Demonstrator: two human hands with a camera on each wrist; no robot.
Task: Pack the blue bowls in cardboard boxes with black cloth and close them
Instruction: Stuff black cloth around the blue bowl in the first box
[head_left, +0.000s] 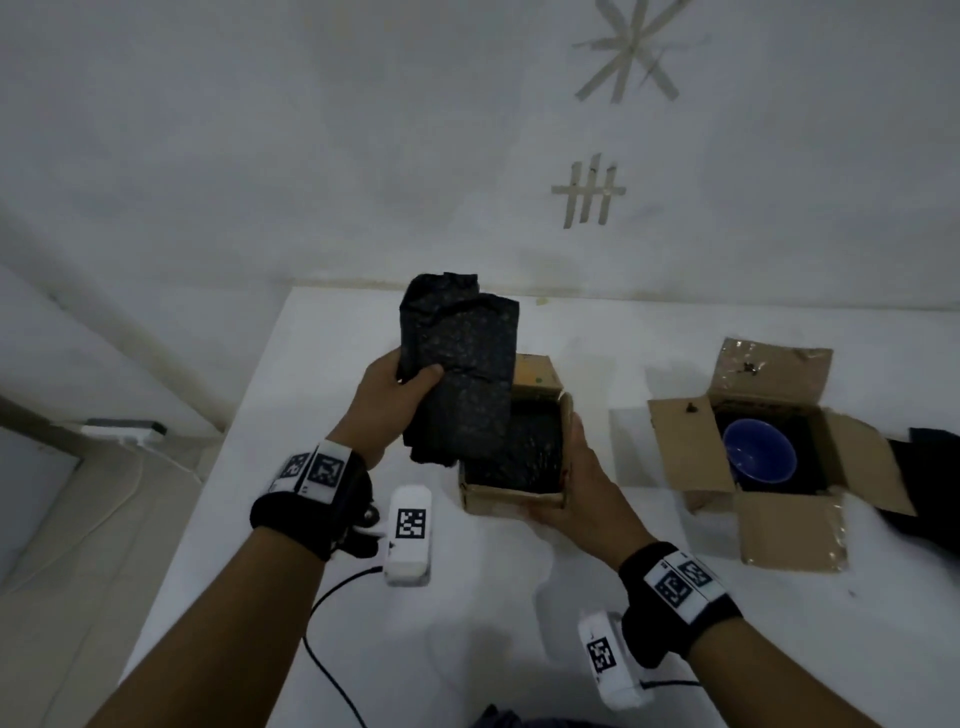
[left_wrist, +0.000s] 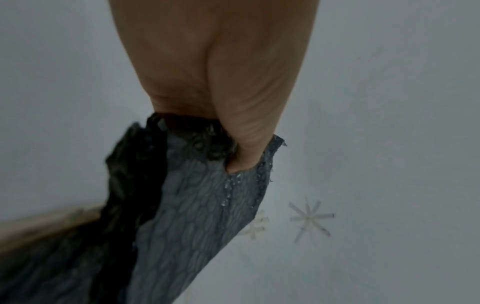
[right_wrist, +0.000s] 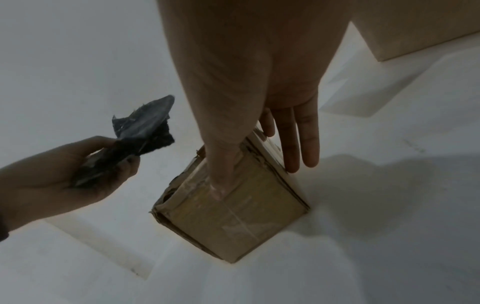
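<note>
My left hand (head_left: 395, 400) grips a folded black cloth (head_left: 457, 374) and holds it up, just left of and above a small cardboard box (head_left: 514, 499). In the left wrist view the thumb (left_wrist: 244, 127) presses into the cloth (left_wrist: 194, 205). That box is open and shows more black cloth (head_left: 524, 452) inside. My right hand (head_left: 576, 483) holds the box by its right side. The right wrist view shows the thumb on one face of the box (right_wrist: 233, 216) and straight fingers (right_wrist: 309, 144) along the other side. A blue bowl (head_left: 758, 457) sits on black cloth in a second open box (head_left: 691, 447).
Both boxes stand on a white table (head_left: 467, 623) that meets a white wall with tape marks (head_left: 589, 192). Another dark cloth (head_left: 930, 483) lies at the table's right edge. A black cable (head_left: 322, 623) hangs at the front, and a power strip (head_left: 124, 431) lies on the floor at left.
</note>
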